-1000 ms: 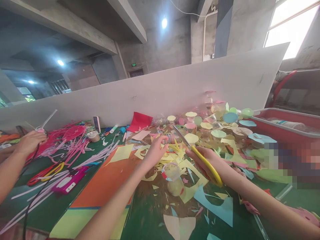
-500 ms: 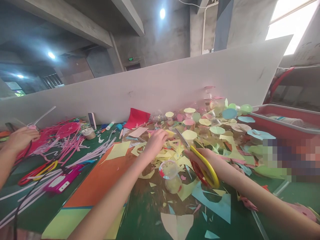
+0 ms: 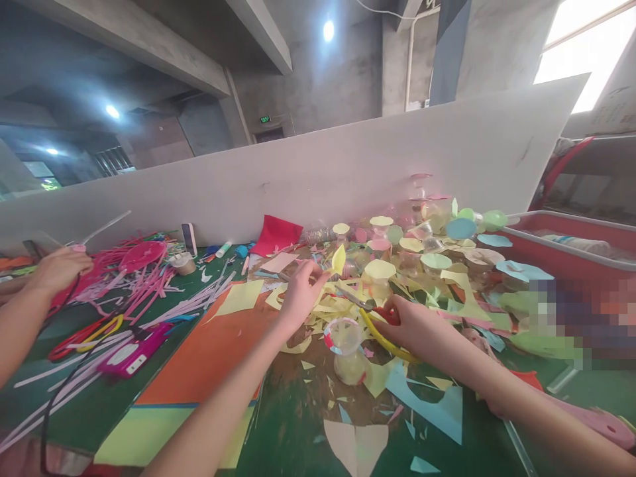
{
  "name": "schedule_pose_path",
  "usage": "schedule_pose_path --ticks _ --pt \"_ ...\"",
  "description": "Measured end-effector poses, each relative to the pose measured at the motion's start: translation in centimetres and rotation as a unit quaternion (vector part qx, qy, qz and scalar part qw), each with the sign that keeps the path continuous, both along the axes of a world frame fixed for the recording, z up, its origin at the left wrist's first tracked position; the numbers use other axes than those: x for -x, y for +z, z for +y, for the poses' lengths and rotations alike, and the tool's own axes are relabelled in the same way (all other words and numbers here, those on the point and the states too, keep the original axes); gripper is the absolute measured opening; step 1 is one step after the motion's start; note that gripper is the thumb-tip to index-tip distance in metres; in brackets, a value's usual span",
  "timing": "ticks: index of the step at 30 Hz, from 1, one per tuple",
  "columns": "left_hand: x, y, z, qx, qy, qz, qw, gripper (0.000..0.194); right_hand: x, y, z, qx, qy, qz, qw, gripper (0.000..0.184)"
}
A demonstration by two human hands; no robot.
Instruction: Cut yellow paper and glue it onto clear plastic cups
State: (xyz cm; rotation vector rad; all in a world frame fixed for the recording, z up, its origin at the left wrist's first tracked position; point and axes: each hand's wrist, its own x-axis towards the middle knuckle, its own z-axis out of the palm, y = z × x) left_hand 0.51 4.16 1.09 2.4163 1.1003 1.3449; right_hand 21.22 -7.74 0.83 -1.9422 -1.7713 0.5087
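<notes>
Yellow-handled scissors point(image 3: 382, 334) have swung flatter since the earlier frame, so from the left hand point(image 3: 301, 298), pinching a yellow paper scrap point(image 3: 338, 260) mid-worktop point(image 3: 298, 424), their long axis runs rightward, blades nearest it, to the right hand point(image 3: 412, 324) gripping the handles.

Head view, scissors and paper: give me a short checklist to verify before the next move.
Right hand gripping the yellow-handled scissors: ok.
Left hand pinching the yellow paper piece: ok.
Scissor blades apart from the left fingers: ok.
Scissor blades open for a cut: cannot tell, the paper scraps crowd them.
Co-worker's hand away from the scissors: ok.
</notes>
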Motion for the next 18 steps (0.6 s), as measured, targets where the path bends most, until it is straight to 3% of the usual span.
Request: schedule_pose_path --ticks 7,10,14,18 --pt "-0.5 -0.1 -0.6 0.003 -0.034 0.003 0.999 0.021 -0.1 0.4 0.0 -0.062 0.014 -0.079 0.995 0.021" --pt "-0.5 0.2 -1.1 -0.005 -0.060 0.019 0.998 0.020 0.0 1.1 -0.1 -0.089 0.046 0.048 0.994 0.024" --pt "-0.4 1.1 -2.4 -0.035 -0.130 0.068 0.989 0.016 0.5 1.2 -0.3 -0.115 0.114 0.251 0.954 0.032" --pt "-0.7 2.1 -4.2 -0.043 -0.170 0.123 0.977 0.014 0.8 1.0 -0.3 -0.133 0.137 0.283 0.940 0.029"
